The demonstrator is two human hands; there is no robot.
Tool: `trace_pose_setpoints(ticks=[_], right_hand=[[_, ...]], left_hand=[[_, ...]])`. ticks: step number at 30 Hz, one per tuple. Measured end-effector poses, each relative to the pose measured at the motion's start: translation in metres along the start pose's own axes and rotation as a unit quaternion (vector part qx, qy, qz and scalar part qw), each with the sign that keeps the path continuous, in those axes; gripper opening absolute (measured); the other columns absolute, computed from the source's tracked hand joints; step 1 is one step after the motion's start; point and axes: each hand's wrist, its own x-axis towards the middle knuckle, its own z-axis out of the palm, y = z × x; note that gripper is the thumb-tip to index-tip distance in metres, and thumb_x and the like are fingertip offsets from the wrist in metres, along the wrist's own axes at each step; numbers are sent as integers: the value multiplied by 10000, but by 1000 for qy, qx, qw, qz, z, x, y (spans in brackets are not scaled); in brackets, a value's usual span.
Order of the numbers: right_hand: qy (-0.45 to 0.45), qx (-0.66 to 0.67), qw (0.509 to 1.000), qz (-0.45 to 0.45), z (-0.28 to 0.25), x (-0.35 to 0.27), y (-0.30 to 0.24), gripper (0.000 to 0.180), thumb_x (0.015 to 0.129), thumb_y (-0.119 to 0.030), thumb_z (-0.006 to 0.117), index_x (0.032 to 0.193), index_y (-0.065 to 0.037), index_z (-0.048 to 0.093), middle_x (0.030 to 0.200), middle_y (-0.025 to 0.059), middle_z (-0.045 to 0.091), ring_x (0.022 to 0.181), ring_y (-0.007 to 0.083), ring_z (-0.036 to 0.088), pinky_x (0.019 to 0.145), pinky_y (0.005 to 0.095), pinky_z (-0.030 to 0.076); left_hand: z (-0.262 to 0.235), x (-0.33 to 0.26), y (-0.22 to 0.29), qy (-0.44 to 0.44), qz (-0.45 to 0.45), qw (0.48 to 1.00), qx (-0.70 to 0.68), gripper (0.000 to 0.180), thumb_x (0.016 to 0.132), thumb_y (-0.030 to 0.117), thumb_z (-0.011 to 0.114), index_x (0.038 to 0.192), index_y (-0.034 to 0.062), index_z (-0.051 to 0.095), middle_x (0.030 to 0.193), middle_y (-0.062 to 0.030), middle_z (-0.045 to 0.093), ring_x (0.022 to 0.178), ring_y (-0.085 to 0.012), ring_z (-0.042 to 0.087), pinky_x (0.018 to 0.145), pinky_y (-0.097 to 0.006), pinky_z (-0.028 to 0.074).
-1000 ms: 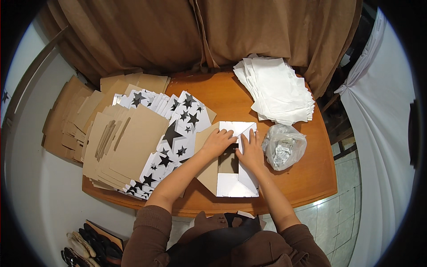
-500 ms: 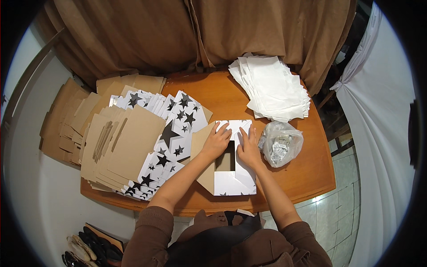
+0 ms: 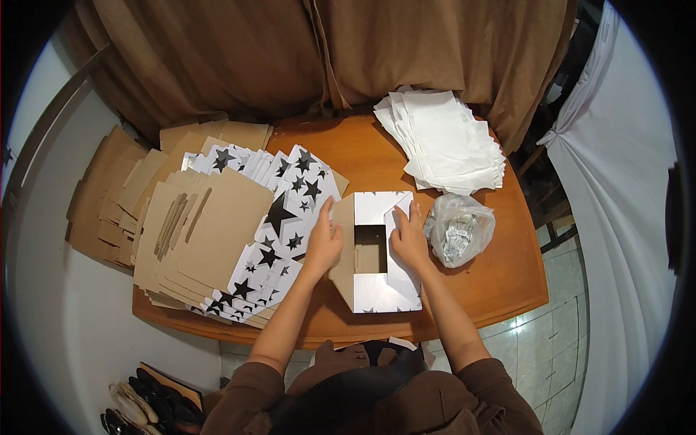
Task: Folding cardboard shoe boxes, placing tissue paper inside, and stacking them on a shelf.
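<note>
A partly folded cardboard box (image 3: 373, 293), white outside and brown inside, sits in front of me on the table. Three of its flaps lie folded inward around a rectangular gap. The fourth, a brown flap (image 3: 343, 268), sticks out to the left. Beside that flap's outer edge is my left hand (image 3: 324, 245), thumb and fingers apart and holding nothing; whether it touches the flap I cannot tell. My right hand (image 3: 409, 239) rests with spread fingers on the box's right flap.
Flat star-printed cardboard sheets (image 3: 279, 210) and brown cardboard blanks (image 3: 225, 210) are piled on the left of the wooden table (image 3: 333, 152). White paper sheets (image 3: 446, 141) lie at the back right. A clear plastic bag (image 3: 460, 232) of small packets stands right of the box.
My left hand has come off the top of the box and moved left to beside the brown flap. My right hand stays on the right flap.
</note>
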Motion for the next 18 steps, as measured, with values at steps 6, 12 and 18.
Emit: trace_pose_setpoints(ticks=[6, 12, 18], right_hand=[[-12, 20, 1000, -3, 2, 1, 7, 531, 802, -54, 484, 1331, -64, 443, 1432, 331, 225, 1347, 478, 200, 1099, 490, 219], [-38, 11, 999, -2, 6, 2, 17, 518, 863, -52, 467, 1375, -74, 398, 1448, 327, 193, 1361, 469, 169, 1106, 485, 200], [-20, 26, 999, 12, 1, -7, 17, 506, 910, -111, 471, 1391, -21, 343, 1462, 325, 145, 1342, 483, 205, 1089, 465, 257]], left_hand=[[45, -7, 11, -88, 124, 988, -33, 606, 910, 273, 528, 1420, 39, 299, 1485, -219, 247, 1357, -348, 287, 1101, -442, 223], [78, -34, 5, -104, 135, 955, 241, 623, 909, 434, 483, 1392, 56, 371, 1492, -161, 263, 1381, -326, 232, 1090, -548, 144], [80, -40, -5, -64, 78, 954, 282, 569, 908, 408, 502, 1370, 86, 424, 1496, -158, 247, 1397, -327, 177, 1042, -658, 148]])
